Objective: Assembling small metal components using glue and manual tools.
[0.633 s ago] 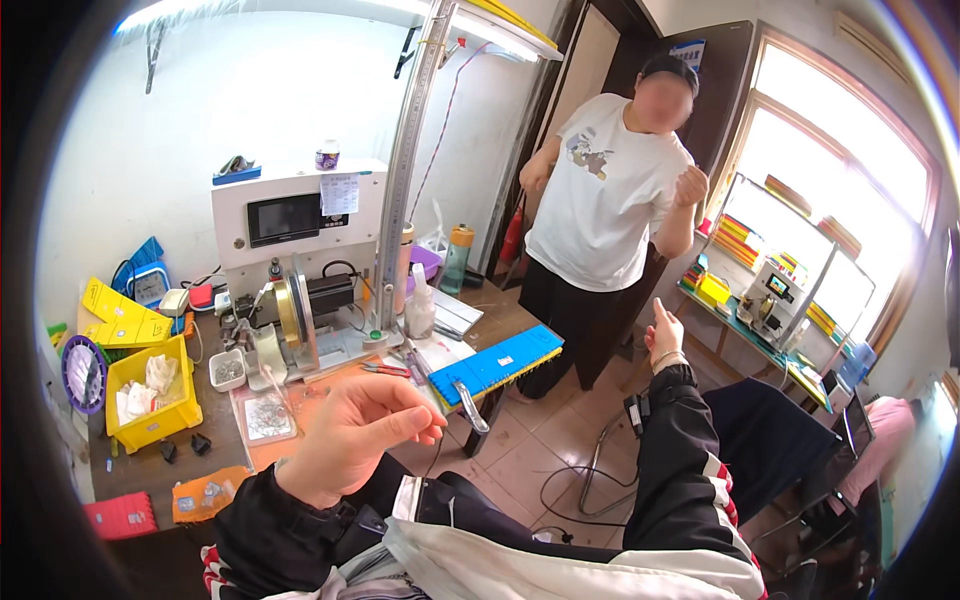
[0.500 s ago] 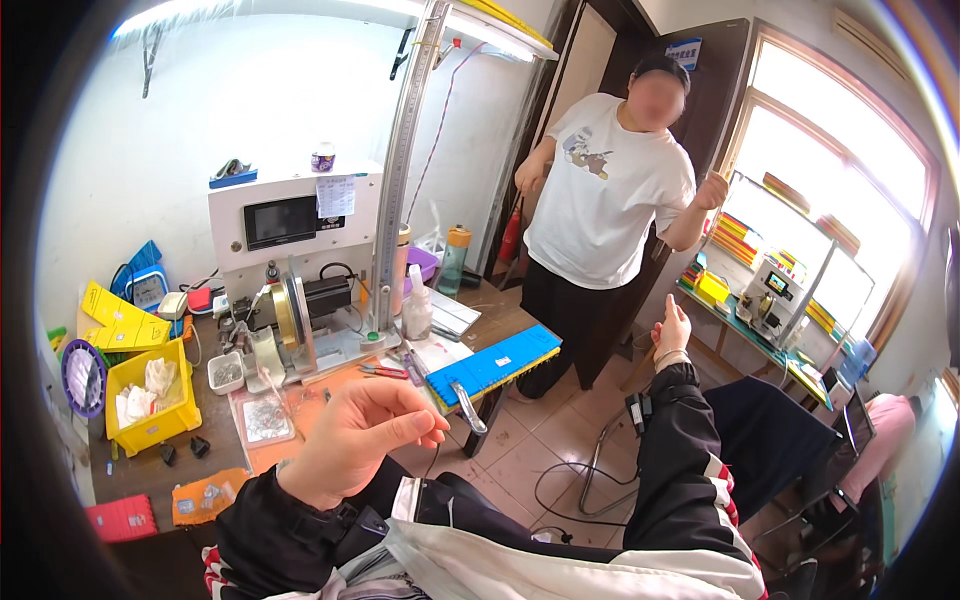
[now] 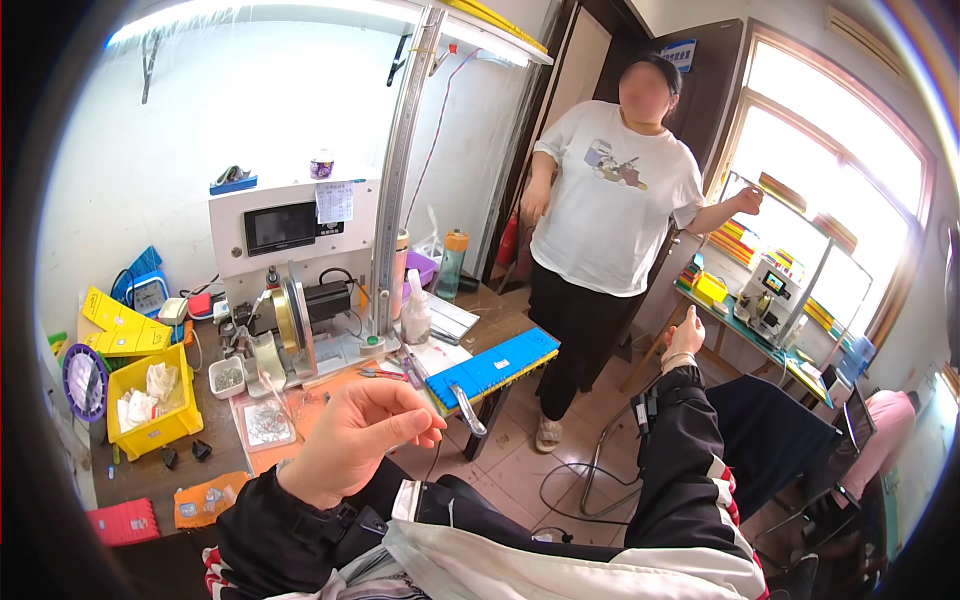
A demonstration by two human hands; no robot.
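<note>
My left hand (image 3: 365,437) hovers over the front edge of the workbench, its thumb and index finger pressed together. Whatever sits in that pinch, if anything, is too small to make out. Just beyond it lies a blue ridged board (image 3: 490,368) with a yellow edge, and a metal clip (image 3: 467,410) is fastened on its near side. Out to the right, my right hand (image 3: 684,338) is stretched forward with the index finger extended and nothing seen in it; its other fingers show only in part. A person (image 3: 615,205) in a white T-shirt stands beyond the bench.
On the bench stand a machine with reels (image 3: 285,315), a yellow bin (image 3: 160,420) and a tray of small metal parts (image 3: 268,423). A metal post (image 3: 395,200) rises behind. Cables (image 3: 590,490) lie on the floor. A second bench (image 3: 750,325) is by the window.
The person has shifted, bringing a foot into view and moving an arm further right. My right hand has moved slightly down and right. The left hand stays in place.
</note>
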